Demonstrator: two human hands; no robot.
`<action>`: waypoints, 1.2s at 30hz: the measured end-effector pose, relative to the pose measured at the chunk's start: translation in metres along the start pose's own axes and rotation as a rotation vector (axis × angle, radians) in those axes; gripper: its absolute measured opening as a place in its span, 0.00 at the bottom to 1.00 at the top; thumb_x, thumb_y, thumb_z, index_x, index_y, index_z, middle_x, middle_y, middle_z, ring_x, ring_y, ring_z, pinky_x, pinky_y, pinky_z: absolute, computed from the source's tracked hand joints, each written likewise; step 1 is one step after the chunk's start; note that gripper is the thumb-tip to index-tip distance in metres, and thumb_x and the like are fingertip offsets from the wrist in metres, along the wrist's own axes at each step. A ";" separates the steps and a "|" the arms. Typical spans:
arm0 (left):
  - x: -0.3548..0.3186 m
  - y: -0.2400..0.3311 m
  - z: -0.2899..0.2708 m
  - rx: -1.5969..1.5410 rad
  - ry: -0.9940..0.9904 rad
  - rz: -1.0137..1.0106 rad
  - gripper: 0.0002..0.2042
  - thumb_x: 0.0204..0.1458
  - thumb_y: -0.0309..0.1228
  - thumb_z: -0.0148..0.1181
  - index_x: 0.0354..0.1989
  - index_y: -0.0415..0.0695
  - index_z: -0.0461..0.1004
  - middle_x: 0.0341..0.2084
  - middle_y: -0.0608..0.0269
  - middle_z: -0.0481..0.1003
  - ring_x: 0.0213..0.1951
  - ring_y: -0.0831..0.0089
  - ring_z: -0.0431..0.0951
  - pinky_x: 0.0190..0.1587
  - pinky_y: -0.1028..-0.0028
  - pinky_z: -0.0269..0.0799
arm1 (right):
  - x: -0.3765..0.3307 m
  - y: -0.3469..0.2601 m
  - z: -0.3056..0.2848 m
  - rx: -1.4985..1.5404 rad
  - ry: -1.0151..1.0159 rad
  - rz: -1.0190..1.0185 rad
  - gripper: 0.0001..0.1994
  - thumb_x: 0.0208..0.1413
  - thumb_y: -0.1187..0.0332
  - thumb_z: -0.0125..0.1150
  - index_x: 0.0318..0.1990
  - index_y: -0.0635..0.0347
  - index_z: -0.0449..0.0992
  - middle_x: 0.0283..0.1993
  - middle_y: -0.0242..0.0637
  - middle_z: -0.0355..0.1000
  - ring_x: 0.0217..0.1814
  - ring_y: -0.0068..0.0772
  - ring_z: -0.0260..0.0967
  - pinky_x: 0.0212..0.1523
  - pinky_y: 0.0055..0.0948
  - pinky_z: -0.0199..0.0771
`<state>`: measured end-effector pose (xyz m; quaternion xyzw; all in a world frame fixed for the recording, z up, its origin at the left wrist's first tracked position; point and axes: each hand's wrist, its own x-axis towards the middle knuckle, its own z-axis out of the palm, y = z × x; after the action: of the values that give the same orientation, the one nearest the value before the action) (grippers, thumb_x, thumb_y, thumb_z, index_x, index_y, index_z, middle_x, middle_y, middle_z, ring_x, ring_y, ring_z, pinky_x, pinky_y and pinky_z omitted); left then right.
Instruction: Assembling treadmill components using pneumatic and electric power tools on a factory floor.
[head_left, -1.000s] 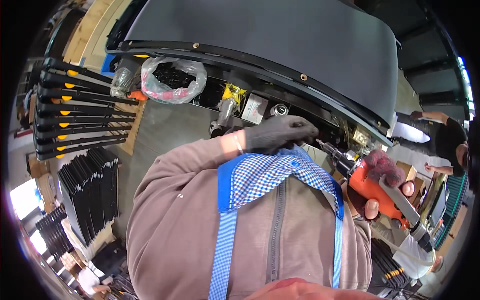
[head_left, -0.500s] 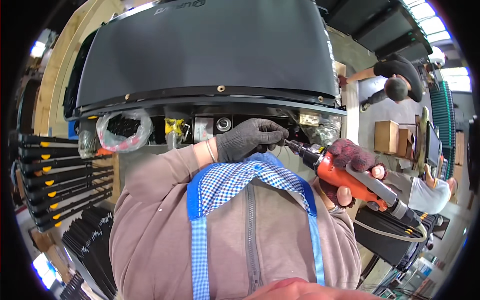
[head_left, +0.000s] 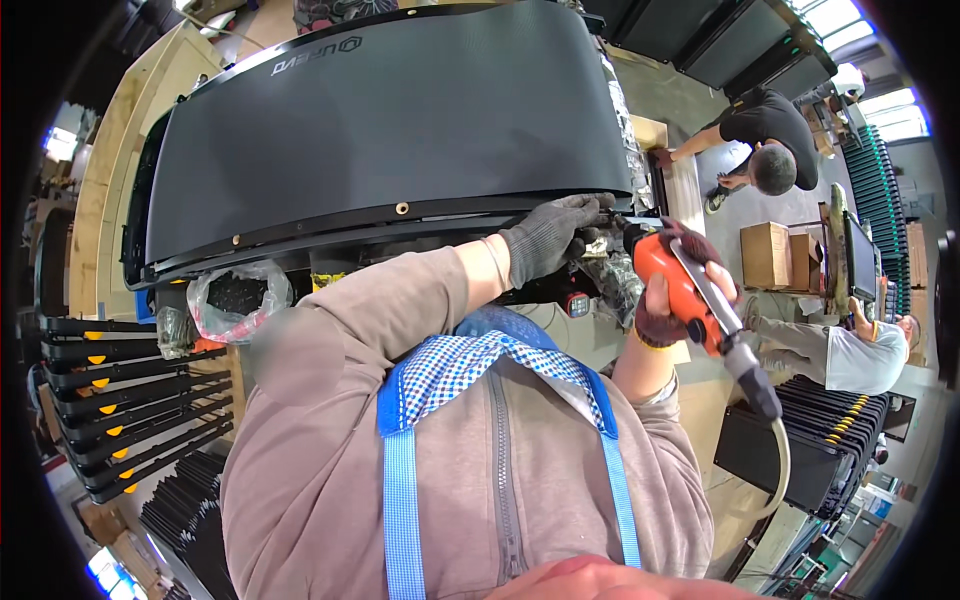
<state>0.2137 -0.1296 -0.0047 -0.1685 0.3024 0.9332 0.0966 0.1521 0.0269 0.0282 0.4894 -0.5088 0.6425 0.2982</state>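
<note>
Sheet of dark grey, smooth, slightly bowed material (head_left: 380, 130) is laid directly beyond the hands, with its long axis run from left to right and most of its length to the left of them. Along its near side, a narrow black strip set with brass-coloured eyelets (head_left: 320, 224) is seen, and its right end is met by the left hand in a dark grey knitted glove (head_left: 545, 240). The fingers of that hand are bent and gathered at the strip; whether a small part is pinched between them cannot be told. An orange-bodied power driver with a grey lever (head_left: 692, 310) is gripped by the right hand in a dark red glove (head_left: 657, 318), whose fingers are wrapped around the body. The driver is tilted, its nose pointed up and left toward the left fingertips, its pale hose (head_left: 784, 460) trailed below the right hand. The strip's right end is thus reached most nearly by the left hand, while the driver's nose is held just to the right of those fingertips.
</note>
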 end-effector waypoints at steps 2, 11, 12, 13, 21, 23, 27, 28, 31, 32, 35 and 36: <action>0.005 0.000 0.002 0.005 -0.038 0.041 0.14 0.64 0.39 0.48 0.53 0.47 0.70 0.37 0.72 0.74 0.28 0.89 0.66 0.27 0.90 0.62 | 0.003 0.011 0.004 -0.040 0.021 0.050 0.31 0.45 0.71 0.67 0.56 0.60 0.57 0.48 0.54 0.69 0.45 0.48 0.72 0.47 0.53 0.75; -0.034 0.005 -0.023 0.130 0.034 0.004 0.13 0.64 0.41 0.46 0.48 0.48 0.71 0.36 0.74 0.72 0.31 0.86 0.67 0.29 0.86 0.62 | 0.077 0.025 0.035 0.170 -0.157 0.688 0.26 0.41 0.73 0.67 0.50 0.64 0.66 0.45 0.50 0.73 0.44 0.42 0.74 0.47 0.38 0.76; -0.044 0.006 -0.029 0.128 0.037 0.011 0.13 0.64 0.41 0.46 0.48 0.48 0.71 0.36 0.74 0.72 0.31 0.86 0.67 0.29 0.86 0.62 | 0.081 0.027 0.037 0.165 -0.233 0.754 0.25 0.40 0.73 0.68 0.49 0.64 0.67 0.45 0.49 0.73 0.44 0.42 0.74 0.47 0.38 0.76; -0.055 0.007 -0.035 0.155 0.064 0.010 0.13 0.64 0.42 0.47 0.48 0.48 0.71 0.36 0.75 0.72 0.31 0.86 0.67 0.30 0.86 0.61 | 0.079 0.030 0.038 0.167 -0.239 0.753 0.25 0.40 0.73 0.68 0.49 0.64 0.67 0.45 0.49 0.73 0.44 0.42 0.74 0.47 0.38 0.76; -0.164 0.010 -0.114 0.364 0.268 0.359 0.20 0.63 0.48 0.43 0.44 0.44 0.71 0.36 0.70 0.70 0.38 0.81 0.70 0.36 0.83 0.68 | 0.065 0.055 0.036 0.426 -0.383 0.566 0.22 0.42 0.79 0.61 0.49 0.63 0.68 0.46 0.48 0.74 0.41 0.37 0.75 0.40 0.33 0.77; -0.186 0.009 -0.148 -0.037 0.294 0.368 0.20 0.62 0.50 0.45 0.43 0.43 0.72 0.36 0.68 0.71 0.36 0.79 0.71 0.35 0.83 0.69 | 0.066 0.071 0.034 0.378 -0.208 0.712 0.21 0.44 0.77 0.64 0.49 0.61 0.68 0.48 0.50 0.73 0.41 0.42 0.75 0.42 0.39 0.77; -0.240 0.007 -0.193 -0.202 0.353 0.574 0.19 0.62 0.47 0.47 0.44 0.42 0.72 0.37 0.67 0.72 0.36 0.78 0.72 0.36 0.84 0.70 | 0.066 0.088 0.021 0.276 -0.202 0.796 0.22 0.44 0.76 0.67 0.49 0.59 0.68 0.48 0.49 0.72 0.44 0.43 0.74 0.43 0.42 0.77; -0.251 0.005 -0.208 -0.242 0.395 0.654 0.19 0.62 0.46 0.48 0.45 0.41 0.72 0.37 0.67 0.72 0.36 0.78 0.72 0.36 0.84 0.70 | 0.065 0.090 0.020 0.237 -0.236 0.800 0.23 0.43 0.76 0.68 0.49 0.59 0.68 0.48 0.48 0.72 0.45 0.42 0.74 0.43 0.42 0.77; -0.278 -0.010 -0.260 -0.362 0.472 0.723 0.17 0.62 0.42 0.50 0.47 0.41 0.72 0.38 0.68 0.72 0.36 0.79 0.72 0.36 0.86 0.69 | 0.051 0.096 0.021 0.506 -0.101 0.829 0.20 0.46 0.72 0.66 0.49 0.58 0.68 0.47 0.45 0.71 0.47 0.41 0.72 0.43 0.42 0.77; -0.284 -0.018 -0.275 -0.367 0.471 0.722 0.17 0.62 0.42 0.50 0.47 0.41 0.72 0.38 0.68 0.72 0.36 0.79 0.72 0.36 0.86 0.69 | 0.049 0.097 0.021 0.638 -0.028 0.839 0.19 0.48 0.71 0.66 0.49 0.57 0.68 0.46 0.44 0.70 0.48 0.41 0.71 0.43 0.42 0.77; -0.293 -0.045 -0.313 -0.345 0.851 0.725 0.15 0.61 0.38 0.52 0.48 0.40 0.73 0.35 0.70 0.72 0.33 0.81 0.71 0.34 0.87 0.68 | 0.051 0.096 0.020 0.808 -0.014 0.873 0.17 0.53 0.66 0.62 0.49 0.57 0.68 0.45 0.42 0.70 0.50 0.40 0.70 0.43 0.42 0.77; -0.295 -0.052 -0.323 -0.349 0.849 0.723 0.15 0.61 0.38 0.52 0.48 0.40 0.73 0.35 0.70 0.72 0.33 0.81 0.71 0.34 0.87 0.68 | 0.052 0.095 0.021 0.895 -0.005 0.889 0.15 0.55 0.64 0.60 0.49 0.57 0.68 0.45 0.41 0.69 0.51 0.40 0.69 0.43 0.42 0.77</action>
<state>0.5840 -0.3035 -0.1676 -0.4272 0.1946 0.7938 -0.3866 0.0574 -0.0280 0.0425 0.3100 -0.3459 0.8546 -0.2320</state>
